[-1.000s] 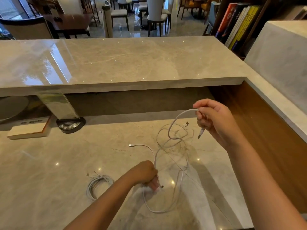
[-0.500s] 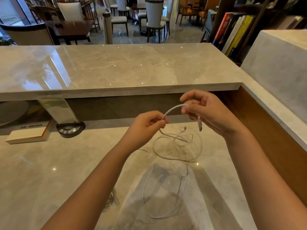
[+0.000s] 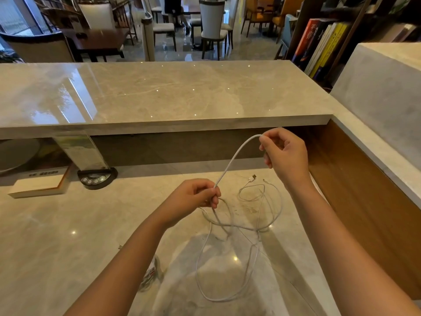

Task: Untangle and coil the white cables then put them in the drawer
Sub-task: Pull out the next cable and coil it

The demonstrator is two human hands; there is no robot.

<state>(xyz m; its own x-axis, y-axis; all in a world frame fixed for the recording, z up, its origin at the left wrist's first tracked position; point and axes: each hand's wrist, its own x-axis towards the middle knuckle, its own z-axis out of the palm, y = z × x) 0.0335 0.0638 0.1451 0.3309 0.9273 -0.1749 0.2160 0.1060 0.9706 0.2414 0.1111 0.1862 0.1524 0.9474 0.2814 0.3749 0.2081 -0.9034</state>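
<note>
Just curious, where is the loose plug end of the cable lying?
The plug lies on the marble counter, right of centre, just below the right hand.

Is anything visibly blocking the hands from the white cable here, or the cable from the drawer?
Nothing blocks the hands: the left hand and right hand already pinch the white cable. No drawer is in view.

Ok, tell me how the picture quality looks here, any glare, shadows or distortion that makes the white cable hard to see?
Head view: wide-angle bend curves the upper counter edge. Window glare streaks its left side, and ceiling lights speckle both marble surfaces. The person's shadow falls across the lower desk, where the white cable fades against pale stone; it shows clearest between the left hand and right hand. The coiled bundle sits partly behind the left forearm.
</note>
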